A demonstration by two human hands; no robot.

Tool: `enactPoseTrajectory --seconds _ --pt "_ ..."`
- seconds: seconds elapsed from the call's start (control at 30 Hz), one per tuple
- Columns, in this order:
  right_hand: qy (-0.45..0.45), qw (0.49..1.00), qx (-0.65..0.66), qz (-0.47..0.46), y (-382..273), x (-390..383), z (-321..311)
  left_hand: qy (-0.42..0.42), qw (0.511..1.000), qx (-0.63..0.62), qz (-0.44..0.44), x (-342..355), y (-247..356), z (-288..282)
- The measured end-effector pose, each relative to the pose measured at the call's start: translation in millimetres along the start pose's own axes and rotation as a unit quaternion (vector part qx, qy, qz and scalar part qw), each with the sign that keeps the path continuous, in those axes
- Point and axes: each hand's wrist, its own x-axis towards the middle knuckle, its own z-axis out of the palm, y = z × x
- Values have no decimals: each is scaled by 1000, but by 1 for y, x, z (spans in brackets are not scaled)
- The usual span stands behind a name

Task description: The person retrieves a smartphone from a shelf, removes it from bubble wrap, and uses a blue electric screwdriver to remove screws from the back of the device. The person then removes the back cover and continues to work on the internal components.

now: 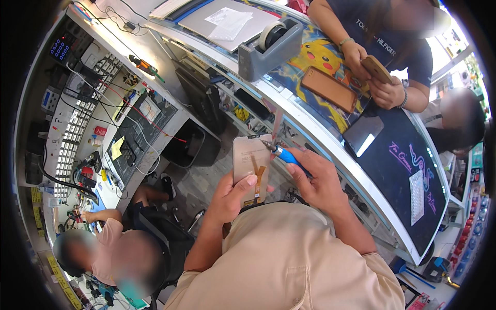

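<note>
A thin phone screen [246,160] is held upright before a beige shirt [268,258] by the left hand [232,197], its thumb laid flat across the panel's lower face and its other fingers mostly hidden behind. The left forearm is angled up and inward; the panel is pinched along its left edge, with an orange ribbon cable [259,180] left hanging down its face. From the other side, a blue-handled tool [289,156] is gripped by the right hand [321,178], fingers curled about the handle and thumb pressed against it. Its metal tip is aimed at the panel's upper right corner (whether contact is made cannot be told).

The right side is bounded by a long glass tabletop [356,173], on which a tape dispenser [271,49], a brown phone case [329,89] and a dark phone [363,135] are set. Across it, another phone [376,70] is held by a standing person [385,44]. To the left, a black bin [192,147] is seen near a cable-strewn workbench, where a seated co-worker [106,253] is bent.
</note>
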Motion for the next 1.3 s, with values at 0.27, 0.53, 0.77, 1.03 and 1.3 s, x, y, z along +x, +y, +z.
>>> enactPoseTrajectory --seconds 0.27,0.53,0.77,1.03,1.3 --pt "-10 1000 2 10 -1 1 -1 -17 1000 24 -1 1 2 -2" --pt "-12 1000 2 2 -2 0 -1 -9 1000 -3 -18 -2 2 -2" --pt "-21 1000 -11 14 -5 -1 -3 -18 1000 -6 -11 -2 0 -3" --pt "-23 999 -7 23 -7 -2 -4 -14 1000 -5 -17 -2 1 -1" --pt "-26 999 2 34 -6 -4 -6 -18 1000 4 -4 0 -2 1"
